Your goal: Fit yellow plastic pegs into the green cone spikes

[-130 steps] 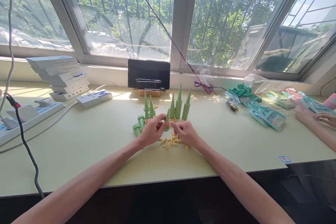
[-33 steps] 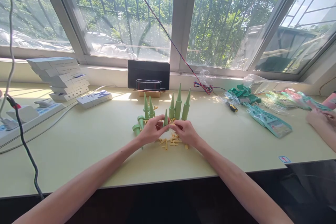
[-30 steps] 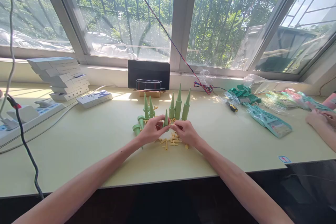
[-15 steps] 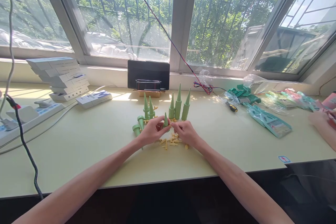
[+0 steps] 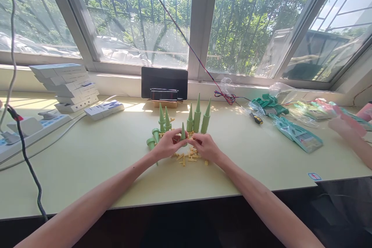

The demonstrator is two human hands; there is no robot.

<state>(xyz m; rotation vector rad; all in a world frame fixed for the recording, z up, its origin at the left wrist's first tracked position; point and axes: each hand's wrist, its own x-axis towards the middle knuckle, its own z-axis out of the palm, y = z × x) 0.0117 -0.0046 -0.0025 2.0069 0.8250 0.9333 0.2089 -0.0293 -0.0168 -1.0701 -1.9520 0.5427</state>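
"Green spike [image 5: 183, 131] — where is it?"

"In the left hand [image 5: 167, 145], just above the table [image 5: 116, 170]. The thumb and fingers pinch it, and its sharp end points up."

"And the right hand [image 5: 205, 146]?"

"It is curled closed. Its fingertips are pinched together right by the low end of the spike. They may have a tiny thing between them, but it is too small for me to tell."

"What is near the hands?"

"Lots of yellow bits [image 5: 192, 159] lie in a messy heap under and between them. Three tall spikes [image 5: 197, 116] stand up behind the right hand. Behind the left hand, two more standing spikes [image 5: 161, 118] are close together. Two spikes with wide caps [image 5: 151, 143] lie beside that hand."

"What is farther off?"

"A black tablet [image 5: 164, 77] leans at the back, with a phone [image 5: 164, 94] in front of it. White boxes [image 5: 68, 81] are piled up on the left — a power strip [image 5: 55, 123] is in front of them. On the right there is a black and yellow tool [image 5: 257, 118] and some blue-green packs [image 5: 299, 133]. At the far right edge you can see another person's arm [image 5: 356, 141], all blurry."
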